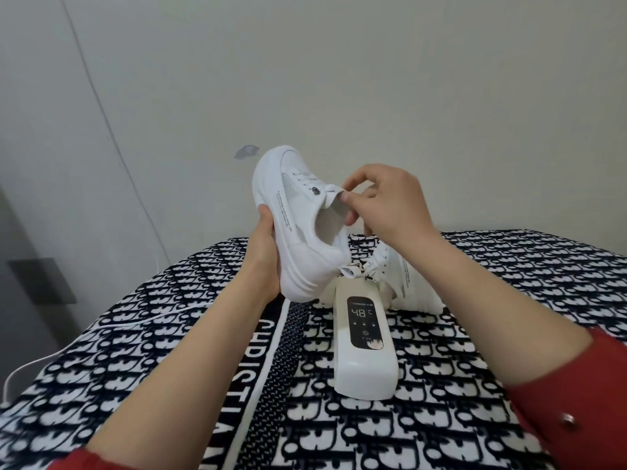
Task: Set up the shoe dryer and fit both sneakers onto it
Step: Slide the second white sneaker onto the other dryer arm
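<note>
Sneaker is held raised above the dryer, sole gripped by the left hand, tongue pinched back by the right hand, seemingly to open its mouth for fitting; second sneaker seems already seated on the dryer, which lies on the blanket.
</note>
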{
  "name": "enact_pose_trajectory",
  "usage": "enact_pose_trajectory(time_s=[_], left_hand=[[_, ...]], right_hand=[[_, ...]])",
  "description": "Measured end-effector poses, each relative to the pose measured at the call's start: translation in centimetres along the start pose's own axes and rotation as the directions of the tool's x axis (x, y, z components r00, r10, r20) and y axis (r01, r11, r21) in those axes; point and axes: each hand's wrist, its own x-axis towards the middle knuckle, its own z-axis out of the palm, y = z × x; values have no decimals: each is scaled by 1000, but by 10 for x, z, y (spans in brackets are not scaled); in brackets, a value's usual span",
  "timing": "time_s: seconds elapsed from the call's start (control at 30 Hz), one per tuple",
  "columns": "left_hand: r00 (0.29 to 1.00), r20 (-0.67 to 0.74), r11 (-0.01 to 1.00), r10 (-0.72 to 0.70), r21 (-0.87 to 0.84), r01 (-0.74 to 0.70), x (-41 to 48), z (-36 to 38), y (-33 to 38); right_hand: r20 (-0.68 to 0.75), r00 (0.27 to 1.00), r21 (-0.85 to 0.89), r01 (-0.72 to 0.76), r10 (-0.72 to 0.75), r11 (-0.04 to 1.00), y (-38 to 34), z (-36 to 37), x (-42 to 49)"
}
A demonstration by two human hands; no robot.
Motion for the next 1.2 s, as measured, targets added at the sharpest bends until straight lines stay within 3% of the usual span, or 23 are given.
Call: enact_pose_trajectory(time_s=[0.1, 0.23, 0.3, 0.5, 0.7, 0.9, 1.2], left_hand=[[993, -82, 993, 89, 80, -82, 6, 0, 5], [950, -171, 953, 262, 203, -226, 16, -2, 15], [917, -174, 911, 359, 280, -303, 17, -2, 18], [855, -63, 774, 516, 463, -433, 28, 2, 26], [822, 196, 608, 535, 585, -536, 40, 6, 34], [824, 316, 580, 471, 593, -559, 53, 11, 30], [805, 389, 549, 449, 591, -592, 71, 8, 16]], right_hand=[[89, 979, 221, -198, 182, 955, -6, 3, 12], [257, 892, 554, -452, 373, 699, -6, 4, 31], [295, 864, 588, -500, 407, 636, -1, 8, 38], [273, 834, 619, -533, 479, 576, 11, 27, 55], [244, 805, 547, -575, 541, 609, 33, 37, 61], [127, 821, 504, -536, 556, 677, 52, 46, 63], [6, 837, 468, -485, 546, 738, 78, 61, 62]])
